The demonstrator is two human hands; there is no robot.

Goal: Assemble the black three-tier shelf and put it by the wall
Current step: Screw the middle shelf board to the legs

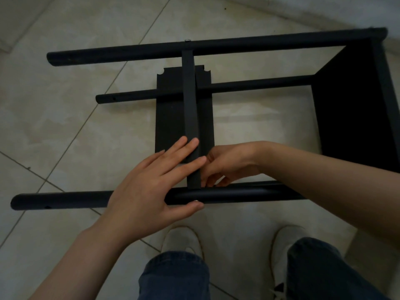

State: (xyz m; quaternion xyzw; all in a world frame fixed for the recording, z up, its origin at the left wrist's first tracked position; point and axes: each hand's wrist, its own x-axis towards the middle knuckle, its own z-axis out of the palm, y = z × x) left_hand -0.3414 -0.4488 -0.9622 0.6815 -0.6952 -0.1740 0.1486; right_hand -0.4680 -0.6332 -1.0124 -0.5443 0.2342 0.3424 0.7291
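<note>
Lying on its side on the tiled floor (75, 131), the black shelf (350, 105) has its poles running left to right, with one dark end panel already fixed at the right. The far pole (119, 54) sits close to the base of the wall (324, 11). The middle pole (129, 97) lies lower, and the near pole (65, 200) is just beyond the person's white shoes (184, 239).

A second shelf board (190, 105) stands on edge between the far and near poles, its near end butting the near pole. Under it a loose flat panel (168, 122) lies on the tiles, its notched far corners showing beside the board.

The left hand (147, 187) spans the near pole. Its fingers are straight and slightly spread, laid against the left face and top edge of the board, while the thumb presses the pole's near side beside a small pale spot, possibly a screw head. The right hand (229, 163) reaches in from the right with its fingers curled together at the joint of board and pole, touching the board's right face. Whether they pinch anything small there cannot be told.

Bare tile lies open to the left of the pole ends and between board and end panel. To the right, the end panel's edge runs out of view.
</note>
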